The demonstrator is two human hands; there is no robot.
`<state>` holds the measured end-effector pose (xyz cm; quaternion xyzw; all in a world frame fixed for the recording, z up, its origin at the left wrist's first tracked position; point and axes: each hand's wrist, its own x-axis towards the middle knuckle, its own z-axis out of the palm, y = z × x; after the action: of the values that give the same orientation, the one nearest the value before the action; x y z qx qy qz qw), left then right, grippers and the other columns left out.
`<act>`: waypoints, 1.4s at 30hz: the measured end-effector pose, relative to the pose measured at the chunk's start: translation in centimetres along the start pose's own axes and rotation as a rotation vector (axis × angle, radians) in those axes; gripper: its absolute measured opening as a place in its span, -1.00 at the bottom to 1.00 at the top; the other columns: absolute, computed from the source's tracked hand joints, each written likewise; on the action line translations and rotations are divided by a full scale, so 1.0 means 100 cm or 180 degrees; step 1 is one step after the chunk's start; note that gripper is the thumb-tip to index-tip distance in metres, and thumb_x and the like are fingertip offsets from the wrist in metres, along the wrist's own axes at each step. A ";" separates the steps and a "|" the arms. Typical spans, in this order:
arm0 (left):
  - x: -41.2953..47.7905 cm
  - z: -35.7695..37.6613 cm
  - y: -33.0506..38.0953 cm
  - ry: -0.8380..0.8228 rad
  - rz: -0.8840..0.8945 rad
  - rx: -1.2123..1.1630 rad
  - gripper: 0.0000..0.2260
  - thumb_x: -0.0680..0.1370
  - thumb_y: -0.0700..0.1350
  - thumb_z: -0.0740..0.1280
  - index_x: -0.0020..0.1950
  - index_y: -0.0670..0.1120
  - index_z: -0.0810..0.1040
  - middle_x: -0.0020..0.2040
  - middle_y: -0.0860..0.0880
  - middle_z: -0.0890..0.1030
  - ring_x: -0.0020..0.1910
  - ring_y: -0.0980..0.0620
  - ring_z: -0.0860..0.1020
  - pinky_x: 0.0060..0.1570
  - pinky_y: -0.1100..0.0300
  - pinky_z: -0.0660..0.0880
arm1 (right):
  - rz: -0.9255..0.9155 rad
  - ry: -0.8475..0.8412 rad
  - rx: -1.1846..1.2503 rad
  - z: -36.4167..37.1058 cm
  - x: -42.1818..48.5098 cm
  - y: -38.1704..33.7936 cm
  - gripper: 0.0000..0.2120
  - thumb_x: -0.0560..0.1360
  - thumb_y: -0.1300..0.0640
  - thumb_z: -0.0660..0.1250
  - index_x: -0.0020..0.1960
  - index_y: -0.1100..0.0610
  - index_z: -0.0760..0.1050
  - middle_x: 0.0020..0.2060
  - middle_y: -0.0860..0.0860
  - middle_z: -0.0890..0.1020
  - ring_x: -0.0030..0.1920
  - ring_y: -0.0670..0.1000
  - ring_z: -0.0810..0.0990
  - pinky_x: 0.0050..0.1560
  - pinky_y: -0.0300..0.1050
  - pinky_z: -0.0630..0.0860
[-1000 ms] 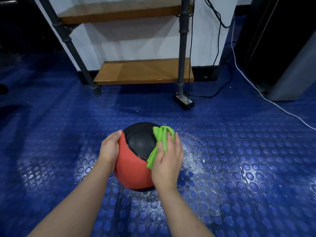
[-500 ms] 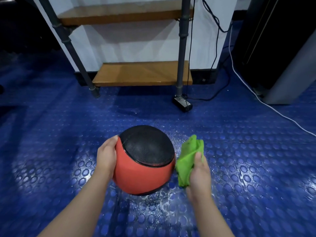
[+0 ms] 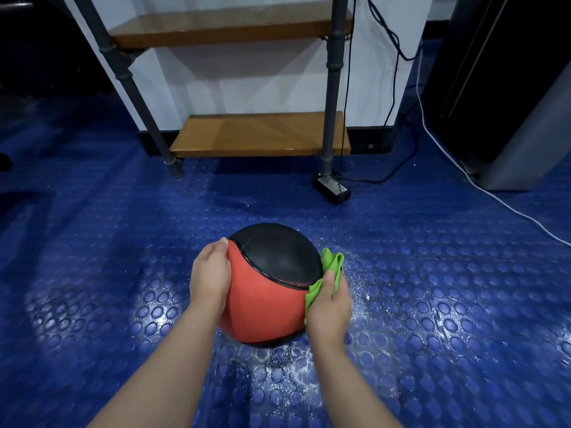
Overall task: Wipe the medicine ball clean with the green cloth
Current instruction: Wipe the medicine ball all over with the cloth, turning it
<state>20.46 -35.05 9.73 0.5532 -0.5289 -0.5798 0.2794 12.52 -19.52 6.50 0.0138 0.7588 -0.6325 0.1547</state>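
Observation:
A red and black medicine ball (image 3: 265, 291) sits on the blue studded floor, its black panel facing up. My left hand (image 3: 208, 274) rests flat against the ball's left side, fingers wrapped over the seam. On the ball's right side, my right hand (image 3: 329, 307) grips the bunched green cloth (image 3: 330, 267) and presses it against the ball. Part of the cloth pokes out above my fingers; the rest is hidden between palm and ball.
The blue studded floor (image 3: 432, 319) is wet and speckled around the ball. A pipe-frame shelf with wooden boards (image 3: 259, 134) stands behind. A small black box (image 3: 333, 189) with cables lies at its right leg. A white cable (image 3: 482, 186) and a dark cabinet (image 3: 509, 88) are at right.
My right hand came off the ball's top with the cloth, swung out to the right, and now presses the cloth against the ball's right side. The ball has rolled slightly; my left hand stays.

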 end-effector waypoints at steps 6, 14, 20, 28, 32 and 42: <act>-0.002 0.011 0.011 0.0140 0.0246 0.0541 -0.60 0.41 0.24 0.16 0.00 0.05 0.63 0.01 0.02 0.65 0.08 -0.09 0.57 0.25 -0.11 0.44 | -0.0891 0.0117 -0.0201 0.018 -0.079 0.009 -0.61 0.59 -0.18 0.00 0.41 -0.26 0.14 0.51 -0.25 -0.01 0.49 -0.24 -0.05 0.45 -0.11 -0.02; -0.035 0.020 0.003 0.0483 0.0350 0.1160 -0.58 0.57 0.25 0.08 0.32 0.13 0.48 0.36 0.00 0.46 0.27 -0.14 0.46 0.25 -0.08 0.35 | 0.0168 -0.0404 -0.0076 -0.010 0.044 -0.012 -0.71 0.63 0.00 0.07 0.15 0.06 0.52 -0.13 0.02 0.63 -0.09 0.07 0.61 0.10 0.10 0.53; -0.101 0.017 0.000 -0.0137 0.0422 0.1549 -0.62 0.60 0.25 0.01 0.40 0.31 0.34 0.43 0.06 0.29 0.43 -0.07 0.18 0.40 -0.17 0.12 | 0.0595 -0.0603 0.0462 -0.065 0.078 -0.008 -0.76 0.64 -0.02 0.08 0.08 -0.05 0.52 -0.10 -0.05 0.63 -0.11 -0.05 0.63 -0.01 -0.06 0.57; -0.082 0.017 -0.012 -0.2155 0.1207 0.1264 -0.33 0.35 0.36 0.29 0.44 0.32 0.24 0.50 0.25 0.19 0.49 0.30 0.07 0.51 0.18 0.00 | 0.0029 -0.0490 -0.0075 -0.137 0.056 -0.003 -0.74 0.64 0.04 0.09 0.12 -0.07 0.56 0.05 -0.12 0.65 0.12 -0.01 0.60 0.24 0.06 0.46; -0.097 0.037 -0.024 -0.2345 0.1085 0.0881 -0.48 0.39 0.22 0.40 0.32 0.31 0.36 0.41 0.14 0.30 0.34 0.46 0.28 0.35 0.50 0.18 | -0.0001 -0.0284 -0.0280 -0.142 0.062 -0.009 -0.78 0.64 0.08 0.11 -0.02 -0.09 0.52 0.01 0.01 0.64 0.07 0.07 0.59 0.23 0.10 0.46; -0.173 0.007 -0.071 -0.1144 0.1065 0.0903 -0.13 0.20 0.39 0.36 0.43 0.53 0.01 0.39 0.45 0.02 0.27 0.66 0.11 0.19 0.55 0.18 | -0.1200 -0.0585 -0.1176 -0.104 0.081 -0.075 -0.68 0.64 0.06 0.08 0.29 0.11 0.48 0.11 0.00 0.61 0.20 0.05 0.53 0.07 -0.15 0.35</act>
<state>25.68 -17.03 9.01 0.3801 -0.7298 -0.5346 0.1928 0.93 -12.38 13.16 -0.2134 0.8332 -0.4997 0.1023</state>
